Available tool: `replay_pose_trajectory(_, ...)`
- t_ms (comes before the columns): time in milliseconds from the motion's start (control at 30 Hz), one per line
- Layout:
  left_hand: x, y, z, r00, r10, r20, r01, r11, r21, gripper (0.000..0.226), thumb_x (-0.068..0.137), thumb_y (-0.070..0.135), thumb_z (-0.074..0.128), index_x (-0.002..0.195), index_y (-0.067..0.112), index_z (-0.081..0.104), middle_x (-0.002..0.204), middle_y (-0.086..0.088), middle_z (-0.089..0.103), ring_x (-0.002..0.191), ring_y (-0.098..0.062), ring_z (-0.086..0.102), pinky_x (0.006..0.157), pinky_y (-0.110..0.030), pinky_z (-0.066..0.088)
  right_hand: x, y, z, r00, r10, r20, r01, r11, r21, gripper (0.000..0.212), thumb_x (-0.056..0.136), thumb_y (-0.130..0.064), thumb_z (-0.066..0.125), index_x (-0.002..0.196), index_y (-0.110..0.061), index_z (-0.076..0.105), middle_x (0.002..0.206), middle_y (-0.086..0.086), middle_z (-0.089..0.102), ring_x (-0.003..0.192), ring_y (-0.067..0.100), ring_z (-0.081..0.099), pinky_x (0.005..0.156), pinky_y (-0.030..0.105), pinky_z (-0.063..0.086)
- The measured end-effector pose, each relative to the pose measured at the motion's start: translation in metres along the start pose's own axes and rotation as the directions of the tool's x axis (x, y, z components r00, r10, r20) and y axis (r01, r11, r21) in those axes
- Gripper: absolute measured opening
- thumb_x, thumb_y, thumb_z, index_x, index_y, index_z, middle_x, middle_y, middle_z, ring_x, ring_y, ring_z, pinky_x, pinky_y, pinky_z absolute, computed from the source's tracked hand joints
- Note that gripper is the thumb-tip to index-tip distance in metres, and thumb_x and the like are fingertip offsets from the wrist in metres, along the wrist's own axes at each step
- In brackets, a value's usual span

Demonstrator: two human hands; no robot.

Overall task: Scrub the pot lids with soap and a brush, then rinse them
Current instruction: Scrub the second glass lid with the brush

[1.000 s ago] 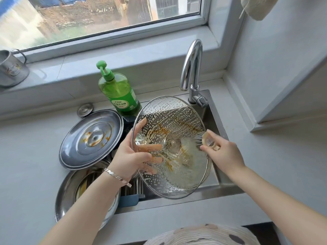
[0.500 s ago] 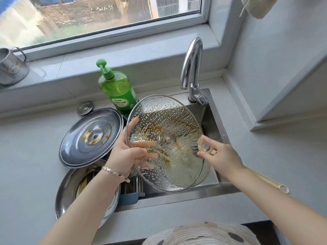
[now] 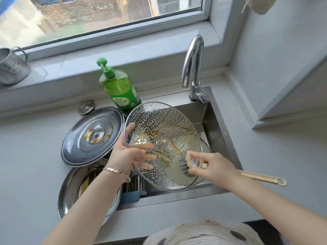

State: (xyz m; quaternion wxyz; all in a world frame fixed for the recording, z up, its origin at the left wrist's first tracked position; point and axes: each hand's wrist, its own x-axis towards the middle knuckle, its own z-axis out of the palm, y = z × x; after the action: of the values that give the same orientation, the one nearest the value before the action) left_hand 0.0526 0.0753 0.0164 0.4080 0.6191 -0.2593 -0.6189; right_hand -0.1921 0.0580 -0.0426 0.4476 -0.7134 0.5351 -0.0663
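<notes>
A glass pot lid (image 3: 159, 124), spotted with suds and brown grease, is tilted over the sink. My left hand (image 3: 126, 152) holds it at its left rim, thumb on the near face and fingers showing through the glass. My right hand (image 3: 214, 169) grips the head end of a dish brush (image 3: 185, 166), whose grey bristles press on the lid's lower right part. The brush's tan handle (image 3: 261, 177) sticks out to the right past my wrist. A steel lid (image 3: 92, 137) with orange stains leans at the sink's left. A second steel lid (image 3: 70, 188) lies below it.
A green soap bottle (image 3: 120, 91) stands behind the lids. The tap (image 3: 192, 68) arches over the steel sink (image 3: 219, 138) at the back right. A small metal cap (image 3: 86, 106) lies on the counter, and a metal mug (image 3: 12, 68) sits on the sill.
The brush has moved from the lid's right edge down to its lower part. The lid has tipped a little to the left, and the brush handle has come into view.
</notes>
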Motion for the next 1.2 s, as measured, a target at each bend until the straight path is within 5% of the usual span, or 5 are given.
replay_pose_trajectory(400,0.001,-0.012,-0.003,0.997,-0.027,-0.067,0.025,0.999,-0.024,0.081,0.079,-0.027,0.040,0.132,0.034,0.040,0.090,-0.025,0.070,0.058,-0.031,0.068,0.044,-0.030,0.050,-0.010,-0.050,0.029,0.958,-0.278,0.072,0.269,0.956,0.114,0.055,0.076,-0.047,0.070,0.127,-0.049,0.050,0.074,-0.029,0.056,0.061,0.005,0.052,0.063,0.024,0.041)
replay_pose_trajectory(733,0.006,-0.009,-0.002,0.995,-0.019,-0.103,0.015,0.999,-0.042,0.083,0.080,-0.025,0.041,0.137,0.035,0.036,0.096,-0.025,0.068,0.065,-0.036,0.069,0.051,-0.049,0.054,-0.019,-0.031,0.034,0.971,-0.227,0.078,0.225,0.974,0.038,0.055,0.079,-0.048,0.067,0.129,-0.049,0.045,0.098,-0.021,0.065,0.083,-0.001,0.055,0.073,0.020,0.045)
replay_pose_trajectory(900,0.007,-0.005,-0.009,0.991,-0.026,-0.131,0.013,0.995,-0.099,0.083,0.081,-0.025,0.039,0.139,0.034,0.033,0.096,-0.028,0.066,0.061,-0.035,0.069,0.049,-0.049,0.055,-0.009,0.017,0.003,0.989,0.140,-0.058,-0.141,0.990,-0.017,0.048,0.081,-0.043,0.066,0.127,-0.041,0.050,0.089,-0.012,0.060,0.080,0.009,0.054,0.067,0.024,0.040)
replay_pose_trajectory(1033,0.010,-0.010,-0.010,0.985,-0.097,-0.141,0.059,0.967,-0.248,0.076,0.082,-0.025,0.032,0.135,0.029,0.034,0.080,-0.023,0.071,0.066,-0.038,0.070,0.052,-0.045,0.056,0.001,0.045,-0.003,0.826,0.563,-0.016,-0.381,0.579,0.721,0.054,0.052,-0.051,0.081,0.084,-0.010,0.066,0.073,0.010,0.061,0.042,0.009,0.038,0.041,0.020,0.028)
replay_pose_trajectory(1200,0.020,-0.026,0.001,0.979,-0.202,-0.021,0.188,0.942,-0.279,0.083,0.081,-0.019,0.037,0.144,0.034,0.024,0.097,-0.027,0.068,0.083,-0.044,0.068,0.066,-0.049,0.056,0.015,0.022,-0.014,0.873,0.385,0.299,-0.340,0.040,0.940,0.023,0.079,-0.027,0.064,0.088,-0.007,0.056,0.081,0.016,0.066,0.026,0.000,0.019,0.028,0.010,0.015)
